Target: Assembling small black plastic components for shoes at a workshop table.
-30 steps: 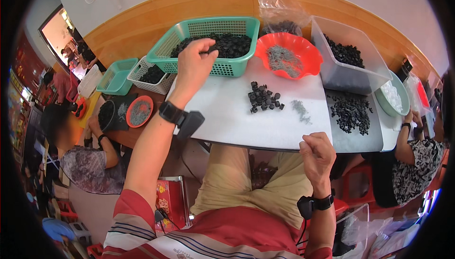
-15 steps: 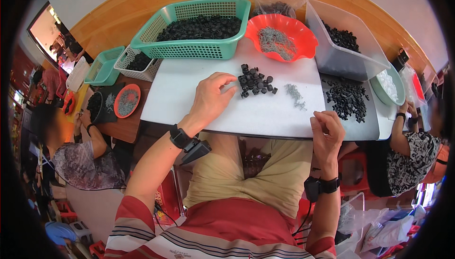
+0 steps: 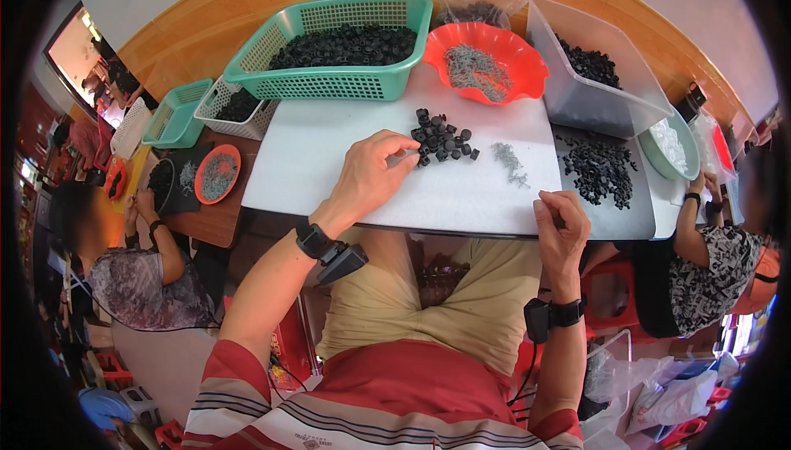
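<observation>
A loose pile of small black round plastic caps (image 3: pixel 445 141) lies on the white tabletop mat (image 3: pixel 321 186). At the pile's left edge is my left hand (image 3: pixel 375 171), its thumb and forefinger closing round one black cap. To the right of the caps sits a little heap of grey metal screws (image 3: pixel 510 163). By the table's front edge I hold my right hand (image 3: pixel 563 227) with curled fingers and the thumb near the forefinger. Whatever it may hold is hidden. Beyond it, many smaller black parts (image 3: pixel 600 171) are spread over a dark grey sheet.
At the back stand a green basket (image 3: pixel 321 87) of black parts, a red scalloped bowl (image 3: pixel 527 67) of screws and a clear plastic bin (image 3: pixel 593 112). One person (image 3: pixel 148 277) works at the left, another (image 3: pixel 713 269) at the right, beside a pale green bowl (image 3: pixel 659 153).
My left hand has moved slightly right to the caps, and the gap between its thumb and forefinger has narrowed. The right hand stays curled by the table edge. The view has shifted slightly.
</observation>
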The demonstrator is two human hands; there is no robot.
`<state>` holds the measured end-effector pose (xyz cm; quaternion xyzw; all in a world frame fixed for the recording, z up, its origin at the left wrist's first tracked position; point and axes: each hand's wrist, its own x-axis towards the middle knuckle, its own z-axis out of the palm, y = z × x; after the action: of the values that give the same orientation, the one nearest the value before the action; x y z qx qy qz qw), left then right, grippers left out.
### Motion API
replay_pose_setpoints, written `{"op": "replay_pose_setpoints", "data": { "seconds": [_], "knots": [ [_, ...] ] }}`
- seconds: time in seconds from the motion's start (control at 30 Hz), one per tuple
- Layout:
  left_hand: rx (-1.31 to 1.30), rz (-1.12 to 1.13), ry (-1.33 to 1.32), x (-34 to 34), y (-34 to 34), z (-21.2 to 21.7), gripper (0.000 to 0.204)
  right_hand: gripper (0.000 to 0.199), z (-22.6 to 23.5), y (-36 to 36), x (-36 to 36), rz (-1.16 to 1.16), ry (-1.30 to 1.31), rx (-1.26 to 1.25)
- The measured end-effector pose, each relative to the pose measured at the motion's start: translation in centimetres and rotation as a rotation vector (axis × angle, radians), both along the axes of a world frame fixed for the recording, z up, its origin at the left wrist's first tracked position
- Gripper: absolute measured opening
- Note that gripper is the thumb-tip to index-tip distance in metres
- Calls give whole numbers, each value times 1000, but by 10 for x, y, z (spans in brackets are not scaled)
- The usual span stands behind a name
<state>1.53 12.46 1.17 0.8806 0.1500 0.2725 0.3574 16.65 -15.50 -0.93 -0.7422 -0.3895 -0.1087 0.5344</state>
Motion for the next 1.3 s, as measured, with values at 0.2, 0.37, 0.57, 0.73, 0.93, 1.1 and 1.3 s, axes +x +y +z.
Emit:
{"op": "replay_pose_setpoints", "data": {
  "seconds": [0.2, 0.37, 0.57, 0.73, 0.93, 1.1, 1.3],
  "knots": [
    [167, 5, 17, -1, -10, -1, 23, 12, -5, 0, 2, 21, 8, 15],
    [249, 31, 45, 0, -13, -5, 23, 13, -5, 0, 0, 20, 19, -3],
    [233, 20, 23, 0, -13, -7, 21, 13, -4, -1, 0, 34, 45, 7],
    [312, -3, 20, -1, -14, -9, 21, 13, -5, -1, 1, 33, 35, 13],
    [350, 7, 27, -1, -17, -5, 21, 12, -1, -1, -1, 20, 67, -5],
    [318, -4, -2, 0, -17, -6, 19, 12, -1, -1, -1, 11, 45, -3],
    [298, -4, -20, -1, -17, -5, 18, 13, -4, -1, -1, 2, 73, 8]
  ]
}}
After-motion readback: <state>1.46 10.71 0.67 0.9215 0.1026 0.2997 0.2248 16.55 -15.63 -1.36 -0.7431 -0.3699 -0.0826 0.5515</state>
